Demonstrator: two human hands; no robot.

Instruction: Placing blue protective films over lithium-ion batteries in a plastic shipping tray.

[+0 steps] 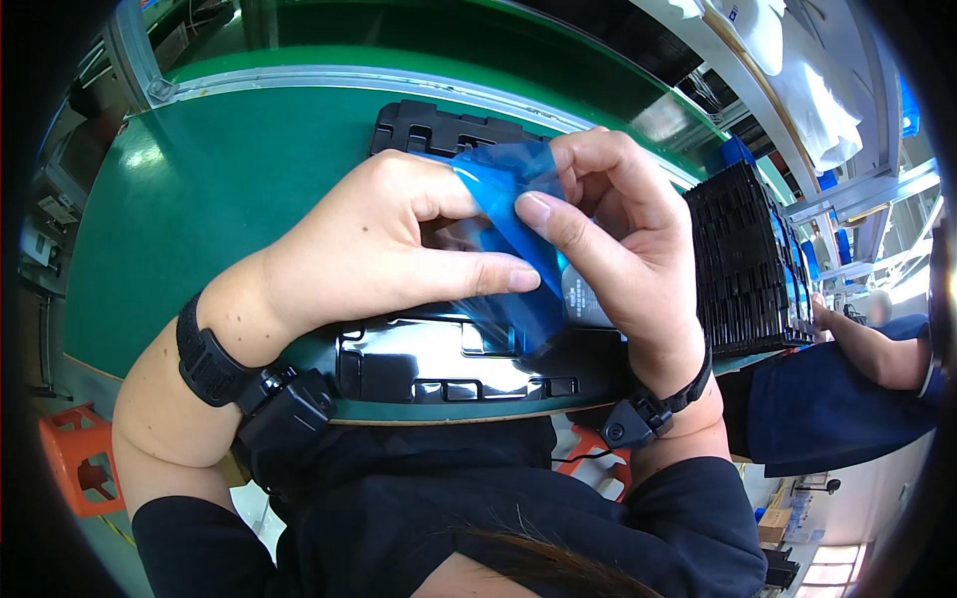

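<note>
Blue film [518,214] pinched between both hands' fingers [498,274] above black tray [439,364]

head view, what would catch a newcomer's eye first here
Both hands meet mid-frame: the left hand and right hand pinch a translucent blue plastic film. Under them a glossy black moulded tray lies on the green workbench. At the right stands a stack of black trays, beside another person's forearm.

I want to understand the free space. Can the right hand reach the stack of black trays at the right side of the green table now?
Probably yes, but not freely: the right hand is pinching the blue film together with the left hand. The stack of black trays stands just beside it, nothing between.
</note>
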